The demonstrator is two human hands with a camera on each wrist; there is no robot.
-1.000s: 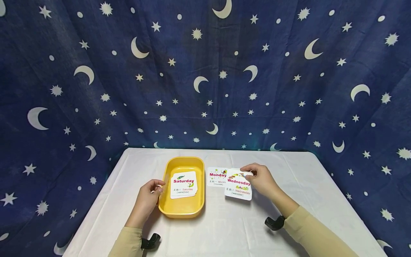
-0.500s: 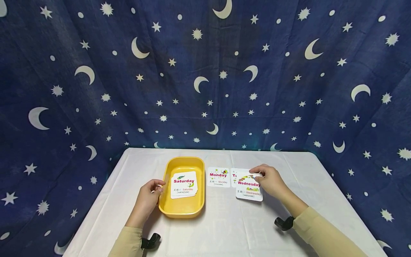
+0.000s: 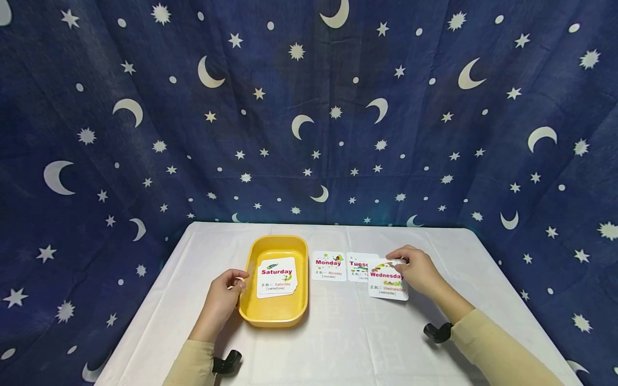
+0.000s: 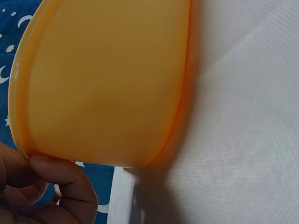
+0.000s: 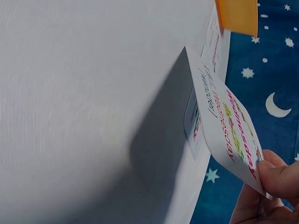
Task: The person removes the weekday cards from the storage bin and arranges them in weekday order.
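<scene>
While the right hand (image 3: 419,269) pinches its upper right corner, the Wednesday card (image 3: 386,283) has shifted farther right of the yellow tray (image 3: 273,324), uncovering part of the Tuesday card (image 3: 358,264); the Monday card (image 3: 329,266) lies just right of the tray. Judgement: laying-out has reached a third card, held tilted, not yet flat. Left hand (image 3: 222,297) pinches the tray's left rim. Inside the tray: Saturday card (image 3: 277,277) atop at least one other. Tray smooth, round-cornered, apparently plastic; cards thin, stiff-looking, rounded; worktop (image 3: 338,348) covered in creased white cloth.
</scene>
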